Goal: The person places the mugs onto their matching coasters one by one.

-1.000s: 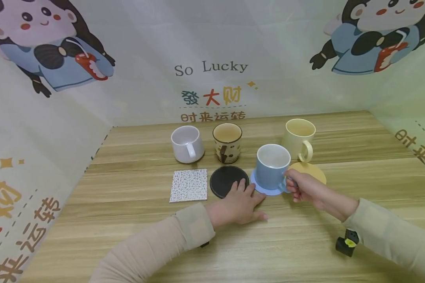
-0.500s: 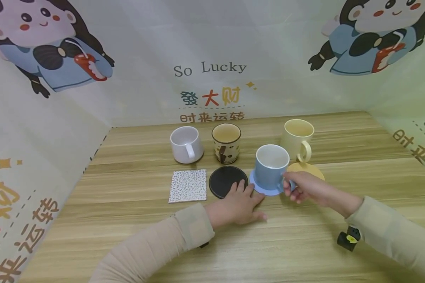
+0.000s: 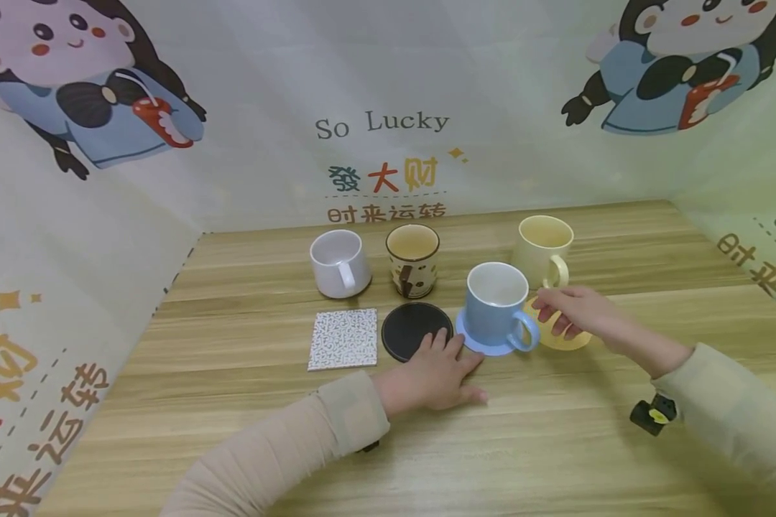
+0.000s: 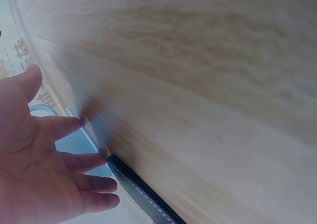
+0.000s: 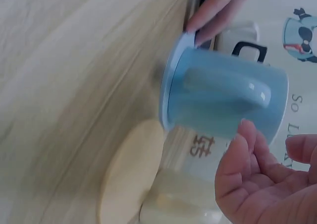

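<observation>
A blue mug [image 3: 491, 309] with a white inside stands upright on a round blue coaster [image 3: 485, 350], handle turned to the right. Beside that handle, my right hand [image 3: 582, 314] hovers over the round yellow coaster [image 3: 564, 342], holding nothing. In the right wrist view its fingers [image 5: 230, 159] are loosely bent and apart from the mug. My left hand [image 3: 436, 377] lies with fingers spread, fingertips on the black round coaster [image 3: 412, 327] and at the blue coaster's edge. The left wrist view shows its fingers extended against the black coaster's rim [image 4: 143, 192].
Behind the coasters stand a white mug [image 3: 338, 271], a patterned brown-rimmed mug [image 3: 414, 262] and a pale yellow mug [image 3: 535, 255]. A square speckled coaster [image 3: 343, 341] lies left of the black one. A printed cloth [image 3: 265, 172] rises at the wooden table's back and sides.
My right hand has let go of the blue mug's handle and moved right and slightly back, over the yellow coaster. The mug and my left hand have stayed in place.
</observation>
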`<state>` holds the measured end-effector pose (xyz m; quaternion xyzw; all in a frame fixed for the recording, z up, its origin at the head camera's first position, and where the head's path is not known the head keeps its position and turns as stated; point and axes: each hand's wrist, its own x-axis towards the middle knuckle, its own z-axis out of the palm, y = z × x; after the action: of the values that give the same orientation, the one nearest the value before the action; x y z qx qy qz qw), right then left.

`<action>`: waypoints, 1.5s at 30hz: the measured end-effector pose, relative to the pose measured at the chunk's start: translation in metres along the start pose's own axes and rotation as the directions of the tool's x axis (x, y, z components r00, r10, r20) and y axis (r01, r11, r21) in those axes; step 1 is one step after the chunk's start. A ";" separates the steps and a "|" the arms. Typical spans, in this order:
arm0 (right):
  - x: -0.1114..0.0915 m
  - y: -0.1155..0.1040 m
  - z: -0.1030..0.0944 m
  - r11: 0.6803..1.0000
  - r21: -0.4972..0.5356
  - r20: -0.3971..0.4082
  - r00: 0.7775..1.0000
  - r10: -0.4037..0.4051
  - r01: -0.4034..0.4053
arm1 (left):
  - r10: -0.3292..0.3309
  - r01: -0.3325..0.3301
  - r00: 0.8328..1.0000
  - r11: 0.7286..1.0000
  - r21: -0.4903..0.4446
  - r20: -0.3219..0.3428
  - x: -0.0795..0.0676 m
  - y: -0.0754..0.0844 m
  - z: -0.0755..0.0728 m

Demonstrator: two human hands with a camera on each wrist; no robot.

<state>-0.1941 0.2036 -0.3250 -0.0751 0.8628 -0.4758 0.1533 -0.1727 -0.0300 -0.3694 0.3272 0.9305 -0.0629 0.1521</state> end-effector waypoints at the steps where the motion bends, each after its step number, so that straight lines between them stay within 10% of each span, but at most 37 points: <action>1: 0.001 0.000 -0.003 1.000 -0.014 -0.030 0.999 -0.010 0.010 | 0.000 0.000 1.000 1.000 -0.005 0.002 0.000 0.000 0.000; 12: 0.015 0.015 -0.033 0.982 -0.186 -0.221 0.973 -0.062 0.020 | 0.027 -0.026 0.999 0.998 -0.062 0.020 -0.001 0.004 -0.001; 31: 0.039 0.025 -0.027 0.995 -0.090 -0.248 0.969 0.010 -0.034 | 0.233 -0.233 0.972 0.972 0.009 -0.031 -0.002 0.063 -0.007; 45: 0.052 0.032 -0.028 0.996 0.075 -0.129 0.989 0.067 -0.058 | 0.184 -0.184 0.983 0.983 0.011 -0.002 0.026 0.098 -0.011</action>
<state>-0.2520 0.2283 -0.3481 -0.0111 0.8555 -0.5051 0.1135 -0.1331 0.0645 -0.3691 0.4126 0.8961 -0.0532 0.1543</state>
